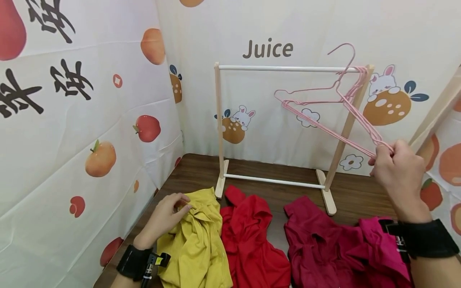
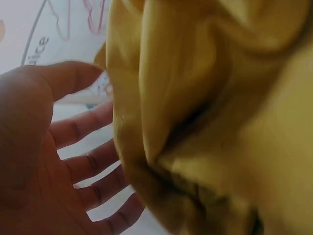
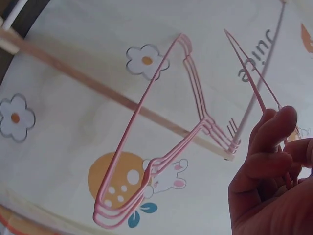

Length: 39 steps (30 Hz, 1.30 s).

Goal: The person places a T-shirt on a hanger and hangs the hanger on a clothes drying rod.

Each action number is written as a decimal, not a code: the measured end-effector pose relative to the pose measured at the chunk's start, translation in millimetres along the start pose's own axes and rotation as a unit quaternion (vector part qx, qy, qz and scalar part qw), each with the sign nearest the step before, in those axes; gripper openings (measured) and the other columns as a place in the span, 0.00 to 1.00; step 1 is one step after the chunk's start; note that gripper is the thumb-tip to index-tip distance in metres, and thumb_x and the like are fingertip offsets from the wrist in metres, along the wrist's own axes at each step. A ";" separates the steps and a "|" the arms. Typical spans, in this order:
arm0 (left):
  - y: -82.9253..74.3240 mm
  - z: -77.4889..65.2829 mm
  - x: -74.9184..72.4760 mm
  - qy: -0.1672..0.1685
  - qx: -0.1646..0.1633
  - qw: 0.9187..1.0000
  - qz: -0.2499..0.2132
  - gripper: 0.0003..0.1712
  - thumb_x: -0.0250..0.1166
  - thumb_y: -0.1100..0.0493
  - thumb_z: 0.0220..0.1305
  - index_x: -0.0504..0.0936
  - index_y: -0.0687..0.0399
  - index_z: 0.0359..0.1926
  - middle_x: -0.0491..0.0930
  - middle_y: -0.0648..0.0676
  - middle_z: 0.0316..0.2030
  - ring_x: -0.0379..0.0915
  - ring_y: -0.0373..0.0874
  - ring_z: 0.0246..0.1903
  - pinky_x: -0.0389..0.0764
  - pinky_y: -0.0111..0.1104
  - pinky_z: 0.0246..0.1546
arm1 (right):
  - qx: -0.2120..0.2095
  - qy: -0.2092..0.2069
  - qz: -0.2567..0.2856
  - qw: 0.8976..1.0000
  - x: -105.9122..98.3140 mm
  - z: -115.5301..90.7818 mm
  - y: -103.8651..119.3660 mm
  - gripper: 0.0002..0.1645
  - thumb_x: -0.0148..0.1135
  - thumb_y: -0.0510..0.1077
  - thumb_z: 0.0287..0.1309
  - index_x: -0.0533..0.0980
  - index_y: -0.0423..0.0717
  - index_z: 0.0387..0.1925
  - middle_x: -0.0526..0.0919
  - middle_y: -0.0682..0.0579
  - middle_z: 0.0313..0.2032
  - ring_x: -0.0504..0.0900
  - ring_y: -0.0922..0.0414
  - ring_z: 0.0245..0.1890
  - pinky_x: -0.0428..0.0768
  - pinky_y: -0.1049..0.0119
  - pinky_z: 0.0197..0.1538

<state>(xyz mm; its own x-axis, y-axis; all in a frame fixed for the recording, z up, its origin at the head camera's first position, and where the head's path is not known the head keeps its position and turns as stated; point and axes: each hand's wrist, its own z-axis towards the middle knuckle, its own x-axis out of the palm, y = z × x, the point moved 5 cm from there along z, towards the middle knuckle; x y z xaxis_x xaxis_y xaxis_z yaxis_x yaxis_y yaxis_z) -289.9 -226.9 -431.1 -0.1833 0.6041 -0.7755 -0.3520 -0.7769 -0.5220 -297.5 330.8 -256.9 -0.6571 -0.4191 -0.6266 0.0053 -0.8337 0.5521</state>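
My right hand (image 1: 399,172) grips one end of a pink hanger (image 1: 354,56), whose hook points up above the rail in the head view. In the right wrist view, curled fingers hold that hanger (image 3: 250,73) apart from several others. Those pink hangers (image 3: 146,105) hang together at the right end of the rack's white rail (image 1: 288,69). A crumpled yellow garment (image 1: 201,248) lies at the left, where my left hand (image 1: 165,216) reaches its upper edge. The left wrist view shows the left fingers spread, thumb at the cloth, some fingertips hidden behind it.
The wooden rack (image 1: 219,128) stands on the brown table (image 1: 194,168), with feet on both sides. A red garment (image 1: 248,240), a dark red garment (image 1: 313,244) and a magenta garment (image 1: 381,240) lie in front. Printed cloth (image 1: 108,80) encloses the back and sides.
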 end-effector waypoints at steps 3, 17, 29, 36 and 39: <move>-9.0 0.9 8.8 0.028 -0.006 1.000 -0.007 0.13 0.64 0.43 0.62 0.81 0.42 0.42 0.80 0.41 0.35 0.75 0.38 0.37 0.73 0.36 0.41 | 0.019 0.038 0.044 0.998 0.0 -13.3 1.4 0.22 0.39 0.55 0.67 0.71 0.44 0.30 0.71 0.76 0.11 0.72 0.69 0.14 0.64 0.64 0.17; -26.7 4.6 15.8 0.066 -0.036 0.996 0.048 0.07 0.64 0.60 0.57 0.78 0.39 0.30 0.72 0.39 0.22 0.64 0.34 0.20 0.66 0.27 0.26 | -0.025 0.141 0.131 0.981 9.8 -74.3 -4.8 0.29 0.44 0.57 0.72 0.70 0.44 0.18 0.69 0.56 0.10 0.65 0.57 0.12 0.61 0.63 0.17; -58.8 35.6 -9.4 -0.080 0.006 0.996 0.032 0.08 0.57 0.64 0.61 0.78 0.45 0.34 0.71 0.43 0.18 0.59 0.36 0.13 0.63 0.29 0.18 | -0.071 0.136 0.171 0.973 2.0 -121.7 -16.1 0.23 0.53 0.41 0.68 0.65 0.49 0.15 0.62 0.61 0.11 0.60 0.63 0.12 0.57 0.69 0.16; -81.7 56.5 -27.1 -0.115 0.012 0.993 0.010 0.08 0.56 0.66 0.62 0.78 0.48 0.35 0.72 0.48 0.22 0.61 0.40 0.18 0.64 0.31 0.23 | -0.073 0.108 0.190 0.973 -8.6 -136.2 -19.1 0.23 0.54 0.35 0.66 0.64 0.49 0.15 0.62 0.62 0.11 0.60 0.64 0.13 0.57 0.70 0.16; -89.6 63.8 -32.7 -0.123 0.017 0.992 0.004 0.07 0.56 0.66 0.62 0.79 0.49 0.35 0.71 0.48 0.21 0.60 0.40 0.18 0.64 0.30 0.22 | -0.090 0.098 0.198 0.971 -12.4 -141.5 -18.5 0.24 0.54 0.32 0.64 0.63 0.50 0.15 0.61 0.63 0.11 0.60 0.65 0.12 0.56 0.72 0.15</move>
<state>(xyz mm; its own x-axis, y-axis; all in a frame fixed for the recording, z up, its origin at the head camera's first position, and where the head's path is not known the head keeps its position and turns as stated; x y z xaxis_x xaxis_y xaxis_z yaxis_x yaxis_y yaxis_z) -310.9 -165.8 -336.4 -0.4040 0.6263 -0.6668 -0.3801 -0.7779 -0.5004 -182.8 300.5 -337.1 -0.4200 -0.7652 -0.4879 0.3713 -0.6355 0.6770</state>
